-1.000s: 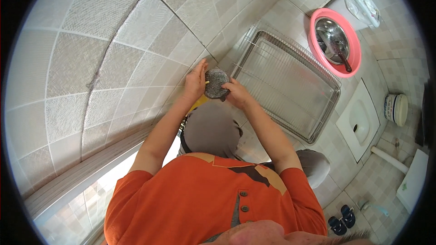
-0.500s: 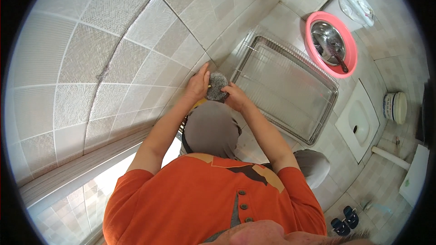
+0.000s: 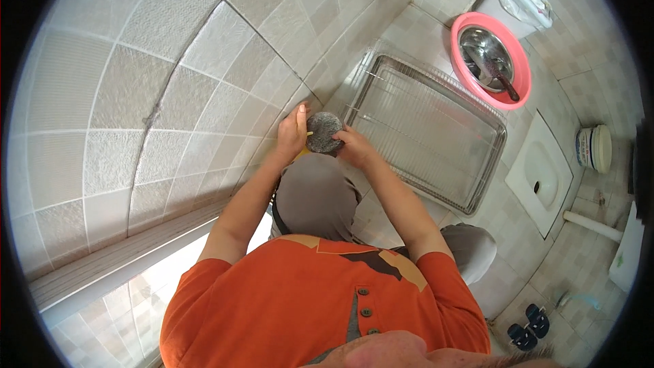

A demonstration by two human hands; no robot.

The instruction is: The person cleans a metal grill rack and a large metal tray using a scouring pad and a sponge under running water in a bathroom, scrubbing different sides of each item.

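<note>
Both my hands are close together above my grey-trousered knee, near the tiled wall. Between them is a round, speckled grey disc (image 3: 324, 131), perhaps a scouring pad, its surface facing up. My right hand (image 3: 353, 147) grips the disc's right side, thumb on its face and the other fingers mostly hidden. My left hand (image 3: 293, 129) is at its left edge, its upper fingers pointing away from me. A small pale yellow tip shows between that hand and the disc; what it belongs to is hidden. Something yellow lies low beside the left wrist, mostly covered.
Right of my hands, a large rectangular wire rack tray (image 3: 429, 133) lies on the floor. Beyond it stands a pink basin (image 3: 523, 71) holding a metal bowl (image 3: 480, 48) and a dark-handled utensil. A squat toilet (image 3: 545, 170), white bucket (image 3: 599, 150) and dark slippers (image 3: 528, 330) are farther right.
The left hand has shifted slightly left, and its upper fingers are drawn closer together. The disc's face appears tilted more toward the view. The right hand keeps its grip; the whole view has shifted slightly.
</note>
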